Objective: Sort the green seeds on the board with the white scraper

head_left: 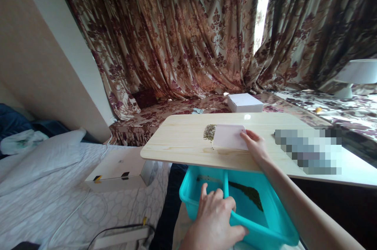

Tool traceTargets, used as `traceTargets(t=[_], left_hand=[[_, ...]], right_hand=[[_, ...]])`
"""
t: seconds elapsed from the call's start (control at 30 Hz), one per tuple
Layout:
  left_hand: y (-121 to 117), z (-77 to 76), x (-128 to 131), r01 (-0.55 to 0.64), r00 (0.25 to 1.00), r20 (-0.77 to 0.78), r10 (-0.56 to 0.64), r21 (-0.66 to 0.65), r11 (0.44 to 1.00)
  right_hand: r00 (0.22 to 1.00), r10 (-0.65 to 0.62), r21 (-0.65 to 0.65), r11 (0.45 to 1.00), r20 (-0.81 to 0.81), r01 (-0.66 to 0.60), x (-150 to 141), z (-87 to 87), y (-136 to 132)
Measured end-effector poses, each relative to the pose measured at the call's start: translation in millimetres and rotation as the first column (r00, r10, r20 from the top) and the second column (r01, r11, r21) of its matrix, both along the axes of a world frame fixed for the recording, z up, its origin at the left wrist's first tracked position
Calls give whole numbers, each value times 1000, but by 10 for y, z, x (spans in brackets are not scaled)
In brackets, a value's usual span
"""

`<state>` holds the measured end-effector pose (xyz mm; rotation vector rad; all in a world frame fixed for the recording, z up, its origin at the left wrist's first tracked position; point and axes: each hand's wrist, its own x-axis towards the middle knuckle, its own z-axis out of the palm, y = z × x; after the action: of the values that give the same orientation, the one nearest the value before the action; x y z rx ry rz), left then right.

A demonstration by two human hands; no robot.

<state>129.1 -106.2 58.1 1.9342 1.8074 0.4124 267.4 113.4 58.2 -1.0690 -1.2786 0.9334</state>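
Observation:
On the pale wooden tabletop (176, 136) lies a small patch of greenish-brown grains (210, 132), with a few loose ones scattered at its near side. My right hand (257, 146) pinches the right end of a flat white card (229, 137), whose left edge touches the grains. Below the table's near edge sits a turquoise bin (282, 224) with two compartments. My left hand (216, 210) grips its near rim by the divider, fingers bent over into the bin. Dark green bits (250, 195) lie in the right compartment, and a few small grains (207, 178) in the left one.
A blurred-out object (308, 152) lies at the table's right. Behind the table stands a white box (245, 103). To the left, a bed (59, 171) carries a larger white box (120, 167) and cables. A white lamp (359, 72) stands at far right, before patterned curtains (176, 26).

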Motion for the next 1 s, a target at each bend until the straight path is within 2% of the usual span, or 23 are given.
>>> traceTargets(t=[0.4,0.73,1.0], left_hand=[[-68,68,-101,-45,994,-98,42,-29,999],[-146,81,-242,-113,991,-63,115,28,993],[-162,80,-243,-120,990,-72,123,42,992]], right_hand=[[1000,9,-19,1000,6,-9,-8,36,-45],[1000,15,-17,1000,0,-15,-17,21,-38],[999,33,2,999,-13,-33,-15,10,-29]])
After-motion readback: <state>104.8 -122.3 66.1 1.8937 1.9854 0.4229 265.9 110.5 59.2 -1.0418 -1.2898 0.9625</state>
